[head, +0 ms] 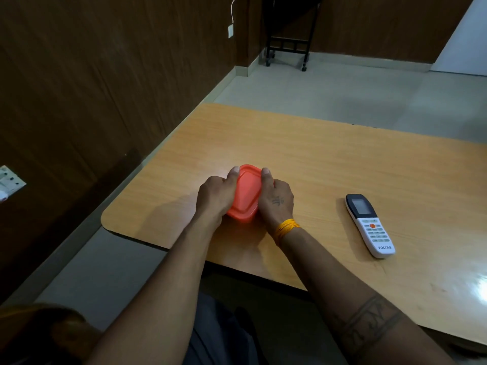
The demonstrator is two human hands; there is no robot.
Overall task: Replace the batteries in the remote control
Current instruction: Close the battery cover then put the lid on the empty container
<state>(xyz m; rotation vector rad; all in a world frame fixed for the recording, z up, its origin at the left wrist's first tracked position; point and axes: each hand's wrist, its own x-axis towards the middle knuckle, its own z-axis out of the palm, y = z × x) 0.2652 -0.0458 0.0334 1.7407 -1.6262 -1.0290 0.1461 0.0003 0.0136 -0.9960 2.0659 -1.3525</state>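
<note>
We see both hands clamped on a small orange box that sits on the wooden surface, near its left front corner. The left hand wraps the box's left side, the right hand its right side, and each thumb is hooked over the far end of the orange lid. We read that grip as bracing: the palms pin the box against the surface so it cannot slide, while the thumbs sit where the lid's rim could be pried up. The lid looks seated and flat. What the box holds we cannot tell; given the task, we guess it holds the fresh batteries, but nothing of the inside shows.

The remote control lies well apart to the right of the hands, face up, screen end away from us, buttons and brand label toward us. Nobody touches it. Lying face up, its battery door is presumably underneath, out of sight, so we judge it unopened and the task barely begun.

A yellow thread band circles the right wrist, clear of the box.

Next need, as we judge it: lift the lid evenly without flinging the contents, then flip the remote.
</note>
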